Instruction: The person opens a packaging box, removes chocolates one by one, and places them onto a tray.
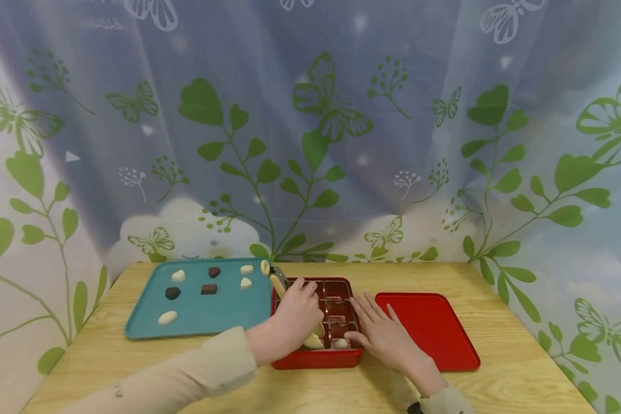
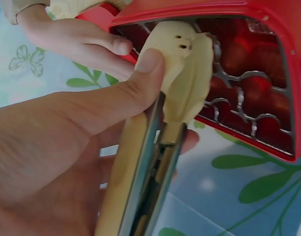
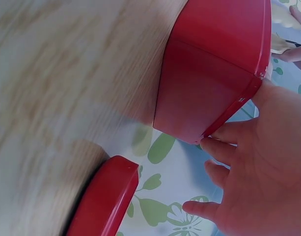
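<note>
My left hand (image 1: 296, 317) grips cream-coloured serving tongs (image 2: 121, 182), the thumb on one arm and the fingers round the other. Their broad heads reach down into a red box (image 1: 318, 360), over the front left of its divided insert (image 2: 233, 78). Whatever lies between the heads is hidden. A small white chocolate-like piece (image 1: 340, 344) sits in the front right compartment. My right hand (image 1: 385, 336) lies along the box's right rim, fingers extended and thumb over the front corner; in the right wrist view its fingertips are at the rim.
To the left lies a blue-green tray (image 1: 233, 316) with several dark and white pieces, among them a brown rectangular one (image 1: 209, 289). A flat red lid (image 1: 429, 333) is on the wooden table (image 1: 507, 356) at the right. Behind hangs a patterned curtain (image 1: 269, 172).
</note>
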A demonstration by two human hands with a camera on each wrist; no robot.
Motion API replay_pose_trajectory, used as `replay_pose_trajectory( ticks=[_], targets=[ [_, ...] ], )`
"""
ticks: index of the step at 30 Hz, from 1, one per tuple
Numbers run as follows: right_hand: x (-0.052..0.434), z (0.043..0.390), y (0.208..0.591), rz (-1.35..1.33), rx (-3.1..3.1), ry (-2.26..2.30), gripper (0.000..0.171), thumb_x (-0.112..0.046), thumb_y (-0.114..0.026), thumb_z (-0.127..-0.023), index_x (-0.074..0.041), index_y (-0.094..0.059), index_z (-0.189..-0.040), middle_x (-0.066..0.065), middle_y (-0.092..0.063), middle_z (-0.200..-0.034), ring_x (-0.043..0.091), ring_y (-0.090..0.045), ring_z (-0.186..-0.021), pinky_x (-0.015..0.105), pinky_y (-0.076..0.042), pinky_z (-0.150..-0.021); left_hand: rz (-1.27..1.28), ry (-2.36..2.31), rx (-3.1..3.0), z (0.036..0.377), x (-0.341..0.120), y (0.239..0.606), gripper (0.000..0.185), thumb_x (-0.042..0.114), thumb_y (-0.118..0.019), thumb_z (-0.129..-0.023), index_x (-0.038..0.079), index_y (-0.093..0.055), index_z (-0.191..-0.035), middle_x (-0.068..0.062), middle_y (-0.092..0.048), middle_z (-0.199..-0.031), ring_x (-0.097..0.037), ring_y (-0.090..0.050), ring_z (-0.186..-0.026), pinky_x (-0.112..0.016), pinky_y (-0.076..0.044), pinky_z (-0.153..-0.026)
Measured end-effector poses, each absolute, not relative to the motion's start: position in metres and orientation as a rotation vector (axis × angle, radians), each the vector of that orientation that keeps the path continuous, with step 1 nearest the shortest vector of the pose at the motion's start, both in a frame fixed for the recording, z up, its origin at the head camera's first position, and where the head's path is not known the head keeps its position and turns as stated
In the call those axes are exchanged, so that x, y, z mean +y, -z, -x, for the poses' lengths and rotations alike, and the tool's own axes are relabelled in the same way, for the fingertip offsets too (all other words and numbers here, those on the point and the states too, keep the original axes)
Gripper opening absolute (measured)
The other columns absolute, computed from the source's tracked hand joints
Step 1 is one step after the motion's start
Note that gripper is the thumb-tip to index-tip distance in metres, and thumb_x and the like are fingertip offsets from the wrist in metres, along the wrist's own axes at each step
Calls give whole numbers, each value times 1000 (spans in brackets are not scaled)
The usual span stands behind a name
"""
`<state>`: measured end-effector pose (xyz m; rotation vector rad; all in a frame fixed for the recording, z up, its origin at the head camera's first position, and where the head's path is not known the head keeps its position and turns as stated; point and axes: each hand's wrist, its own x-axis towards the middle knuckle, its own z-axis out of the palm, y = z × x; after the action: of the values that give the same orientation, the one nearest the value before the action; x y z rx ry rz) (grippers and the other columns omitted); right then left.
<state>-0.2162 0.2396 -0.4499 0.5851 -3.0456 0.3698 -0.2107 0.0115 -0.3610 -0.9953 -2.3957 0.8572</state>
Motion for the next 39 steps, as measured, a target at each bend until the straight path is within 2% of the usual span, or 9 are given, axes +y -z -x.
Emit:
replay_pose_trajectory(
  ticks=[6,12,17,21,26,30,34,39],
  targets=[
    [238,216,449,-584,-3044,-376,79,-58,-48,-101,-10,-28,-161,13,-20,-167,33,-16,-155,69,-17,-117,971,-944,-2529,212,25,361,11,36,-71,-94,37,-80,-88,16,-73,-91,-10,-54,-96,-32,-41,-91],
    [238,216,448,-584,-3039,-374,79,-56,-50,-101,-10,-28,-161,13,-21,-167,33,-17,-155,69,-17,-117,1025,-898,-2490,220,21,367,9,38,-74,-91,36,-80,-84,16,-73,-90,-10,-55,-96,-32,-42,-88],
    [238,216,449,-587,-3035,-388,79,-56,-50,-101,-10,-28,-161,12,-20,-167,33,-17,-155,69,-17,-117,1094,-796,-2376,226,5,371,2,36,-82,-85,34,-81,-85,14,-74,-97,-12,-58,-108,-32,-45,-92],
    [238,216,450,-582,-3048,-386,79,-56,-50,-101,-10,-27,-162,12,-19,-168,32,-16,-155,68,-16,-118,1116,-755,-2355,227,-10,370,22,47,-82,-81,35,-80,-100,12,-73,-108,-15,-58,-117,-35,-47,-98],
    [239,217,451,-581,-3049,-368,79,-55,-50,-102,-10,-26,-162,10,-18,-168,32,-15,-155,68,-16,-118,1084,-618,-2275,230,-30,372,41,56,-81,-73,35,-79,-108,10,-71,-105,-16,-59,-108,-33,-48,-88],
    [239,217,451,-588,-3054,-378,80,-56,-49,-102,-10,-25,-162,9,-17,-168,32,-14,-155,68,-16,-118,1069,-499,-2228,233,-46,375,48,62,-75,-72,33,-78,-110,8,-70,-101,-17,-57,-100,-32,-44,-79],
    [239,216,450,-588,-3060,-382,80,-57,-48,-102,-10,-24,-162,9,-16,-169,32,-13,-156,69,-15,-118,1053,-424,-2221,235,-59,375,47,63,-71,-76,31,-77,-110,6,-69,-99,-19,-56,-96,-32,-42,-75],
    [239,216,449,-586,-3064,-385,80,-57,-48,-102,-10,-24,-162,10,-15,-169,33,-13,-155,68,-14,-118,1025,-253,-2280,235,-76,369,44,54,-77,-78,26,-78,-113,4,-70,-99,-22,-57,-96,-36,-45,-75]
  ],
)
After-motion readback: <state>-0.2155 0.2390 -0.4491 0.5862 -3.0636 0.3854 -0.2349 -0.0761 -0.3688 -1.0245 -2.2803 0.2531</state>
